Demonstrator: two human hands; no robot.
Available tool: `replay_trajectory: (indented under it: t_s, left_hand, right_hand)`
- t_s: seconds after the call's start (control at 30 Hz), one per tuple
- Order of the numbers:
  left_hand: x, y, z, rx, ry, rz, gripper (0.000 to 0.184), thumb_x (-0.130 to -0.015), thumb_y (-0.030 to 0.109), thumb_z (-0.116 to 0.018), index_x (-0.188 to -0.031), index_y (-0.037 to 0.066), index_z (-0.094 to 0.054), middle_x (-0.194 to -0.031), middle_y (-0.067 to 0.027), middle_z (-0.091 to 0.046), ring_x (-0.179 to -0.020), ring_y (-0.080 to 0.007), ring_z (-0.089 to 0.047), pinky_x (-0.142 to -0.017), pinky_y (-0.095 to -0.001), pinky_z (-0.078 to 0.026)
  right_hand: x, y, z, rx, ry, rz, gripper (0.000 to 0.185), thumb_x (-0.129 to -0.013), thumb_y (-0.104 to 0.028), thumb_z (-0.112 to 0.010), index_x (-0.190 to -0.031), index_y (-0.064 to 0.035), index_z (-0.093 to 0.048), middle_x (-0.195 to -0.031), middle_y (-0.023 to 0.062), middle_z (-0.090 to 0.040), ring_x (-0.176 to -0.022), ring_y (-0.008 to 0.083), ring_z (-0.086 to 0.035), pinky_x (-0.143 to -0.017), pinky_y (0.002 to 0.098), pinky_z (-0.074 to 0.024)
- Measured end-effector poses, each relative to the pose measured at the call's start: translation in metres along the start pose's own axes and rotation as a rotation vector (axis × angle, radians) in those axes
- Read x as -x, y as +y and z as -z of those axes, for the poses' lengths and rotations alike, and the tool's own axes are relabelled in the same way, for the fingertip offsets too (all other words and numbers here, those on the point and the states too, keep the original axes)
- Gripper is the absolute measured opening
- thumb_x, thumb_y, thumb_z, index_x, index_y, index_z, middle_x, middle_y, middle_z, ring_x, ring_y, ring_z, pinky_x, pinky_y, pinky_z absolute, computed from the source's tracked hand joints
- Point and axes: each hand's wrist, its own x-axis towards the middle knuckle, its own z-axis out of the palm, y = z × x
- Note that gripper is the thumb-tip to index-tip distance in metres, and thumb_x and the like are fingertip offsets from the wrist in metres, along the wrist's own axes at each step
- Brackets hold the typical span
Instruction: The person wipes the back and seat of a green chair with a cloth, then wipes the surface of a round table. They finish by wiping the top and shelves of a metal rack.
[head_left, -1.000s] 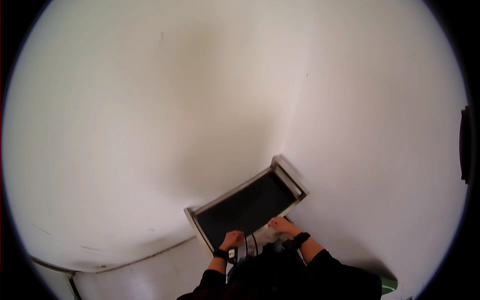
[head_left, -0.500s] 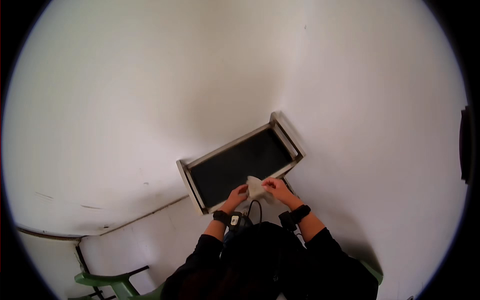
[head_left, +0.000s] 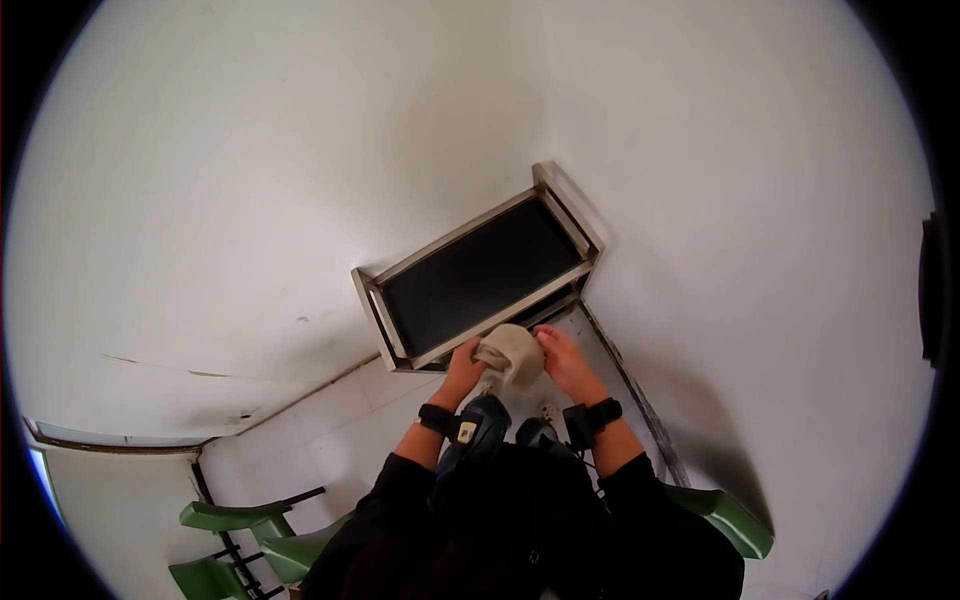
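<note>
A soft beige cloth (head_left: 522, 360), rounded and partly folded over, is held up in front of my body. My left hand (head_left: 462, 373) grips its left side with closed fingers. On the opposite side, my right hand (head_left: 566, 364) has its fingers bent together at the cloth's upper right edge. Both hands are just short of the near edge of a metal-framed stand with a black top (head_left: 480, 268). Each wrist wears a black band with a small device.
White walls meet in a corner behind the stand. Green chair seats (head_left: 735, 522) lie to my right, and a green chair (head_left: 235, 518) with black metal legs is at lower left. My shoes (head_left: 487, 410) and the pale tiled floor show below the cloth.
The cloth has turned and bunched into a rounder shape between my hands. My view has tilted down, so the stand appears higher and more floor and chairs show.
</note>
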Motion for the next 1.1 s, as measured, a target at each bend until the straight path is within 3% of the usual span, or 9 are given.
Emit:
replay_trajectory:
  t_s: [0.07, 0.13, 0.23, 0.33, 0.5, 0.6, 0.8, 1.0, 1.1]
  left_hand:
    - [0.013, -0.015, 0.002, -0.032, -0.017, 0.026, 0.025, -0.064, -0.001, -0.051, -0.089, -0.001, -0.052, -0.08, -0.0118, -0.058, -0.076, -0.0169, -0.055, -0.068, -0.0268, -0.042]
    - [0.028, -0.014, -0.002, 0.067, -0.044, 0.065, 0.027, -0.063, -0.004, -0.048, -0.09, -0.001, -0.051, -0.078, -0.0105, -0.057, -0.076, -0.0153, -0.054, -0.07, -0.0258, -0.042]
    - [0.045, -0.006, -0.001, 0.071, -0.086, 0.062, 0.027, -0.065, -0.004, -0.048, -0.092, -0.001, -0.05, -0.08, -0.01, -0.057, -0.078, -0.0153, -0.054, -0.071, -0.0249, -0.041]
    - [0.063, 0.001, 0.006, 0.095, -0.168, 0.082, 0.036, -0.065, -0.008, -0.044, -0.1, -0.001, -0.048, -0.088, -0.0063, -0.055, -0.085, -0.0131, -0.051, -0.075, -0.0243, -0.041]
    - [0.11, -0.001, 0.043, 0.431, -0.4, 0.135, 0.06, -0.069, -0.004, -0.045, -0.126, 0.005, -0.029, -0.118, -0.01, -0.042, -0.104, -0.0162, -0.042, -0.087, -0.0264, -0.034]
    - [0.141, -0.013, 0.065, 0.367, -0.422, 0.069, 0.062, -0.073, 0.0, -0.051, -0.129, 0.008, -0.025, -0.114, -0.0092, -0.044, -0.101, -0.0154, -0.044, -0.086, -0.0274, -0.034]
    - [0.177, -0.047, 0.066, 0.594, -0.624, 0.253, 0.051, -0.077, 0.007, -0.054, -0.124, 0.005, -0.032, -0.113, -0.0093, -0.045, -0.101, -0.0179, -0.045, -0.085, -0.0275, -0.036]
    - [0.194, -0.041, 0.037, 0.345, -0.978, 0.038, 0.041, -0.076, 0.003, -0.051, -0.116, 0.0, -0.04, -0.103, -0.0079, -0.053, -0.092, -0.0142, -0.05, -0.08, -0.0267, -0.04]
    - [0.196, -0.03, 0.034, 0.124, -0.839, -0.01, 0.026, -0.076, 0.007, -0.05, -0.101, -0.002, -0.052, -0.088, -0.0066, -0.058, -0.078, -0.0126, -0.053, -0.071, -0.0254, -0.043]
  right_hand:
    - [0.015, 0.004, -0.001, 0.424, -0.053, 0.008, 0.028, -0.083, -0.018, -0.048, -0.108, -0.0069, -0.043, -0.094, 0.0021, -0.052, -0.085, 0.0108, -0.048, -0.072, 0.0239, -0.039]
    - [0.028, 0.008, -0.014, 0.513, -0.081, 0.056, 0.03, -0.081, -0.021, -0.051, -0.106, -0.005, -0.047, -0.094, 0.003, -0.053, -0.085, 0.011, -0.049, -0.071, 0.0248, -0.0394]
    - [0.039, 0.03, -0.015, 1.202, -0.087, 0.502, 0.027, -0.074, -0.024, -0.058, -0.091, -0.0031, -0.058, -0.087, 0.0094, -0.056, -0.075, 0.0209, -0.053, -0.066, 0.0302, -0.0418]
    - [0.049, 0.045, -0.026, 1.438, -0.052, 0.488, 0.026, -0.07, -0.021, -0.057, -0.089, -0.0032, -0.058, -0.081, 0.0123, -0.054, -0.073, 0.0274, -0.051, -0.066, 0.0331, -0.0421]
    - [0.057, 0.105, -0.042, 1.62, 0.018, 0.632, 0.022, -0.066, -0.017, -0.054, -0.083, -0.0041, -0.059, -0.076, 0.0111, -0.052, -0.073, 0.0284, -0.05, -0.063, 0.0363, -0.0413]
    - [0.082, 0.134, -0.064, 1.76, 0.064, 0.711, 0.019, -0.065, -0.015, -0.053, -0.079, -0.0046, -0.059, -0.075, 0.01, -0.053, -0.072, 0.027, -0.051, -0.06, 0.0366, -0.0406]
    - [0.138, 0.185, -0.057, 1.778, 0.174, 0.644, 0.016, -0.065, -0.013, -0.052, -0.077, -0.0041, -0.058, -0.073, 0.0101, -0.053, -0.069, 0.0276, -0.051, -0.06, 0.0366, -0.0411]
    - [0.196, 0.189, -0.047, 1.611, 0.422, 0.424, 0.017, -0.063, -0.013, -0.053, -0.077, -0.0031, -0.057, -0.075, 0.0116, -0.056, -0.071, 0.0289, -0.053, -0.063, 0.0352, -0.0426]
    - [0.202, 0.194, -0.036, 1.652, 0.434, 0.45, 0.018, -0.064, -0.015, -0.055, -0.077, -0.0028, -0.057, -0.076, 0.0122, -0.056, -0.073, 0.0295, -0.053, -0.064, 0.0346, -0.0428]
